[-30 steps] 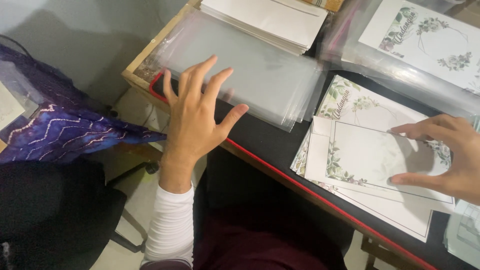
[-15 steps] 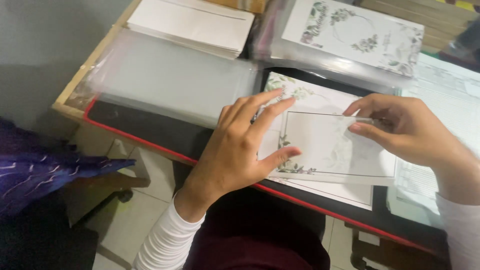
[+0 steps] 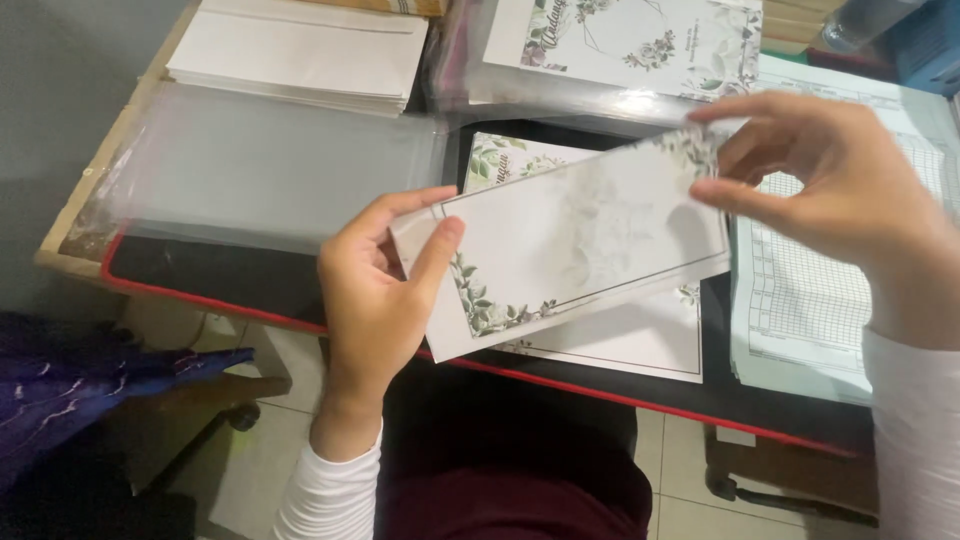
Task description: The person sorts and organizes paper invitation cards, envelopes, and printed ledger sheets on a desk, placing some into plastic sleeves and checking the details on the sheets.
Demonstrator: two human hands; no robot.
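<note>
The card (image 3: 580, 245) I hold is white with green leaf sprigs and a thin dark border line. At 11 o'clock lie clear sleeves (image 3: 270, 165) and cream envelopes (image 3: 300, 45). The table (image 3: 220, 275) is black, edged red. My sleeves are white.

Both hands bare: left hand (image 3: 375, 300), right hand (image 3: 850, 190), no rings or watch showing. White long sleeves (image 3: 330, 490) are reaching to each wrist, snug-fitting. Dark maroon garment (image 3: 500, 470) is covering the lap, near edge.
</note>
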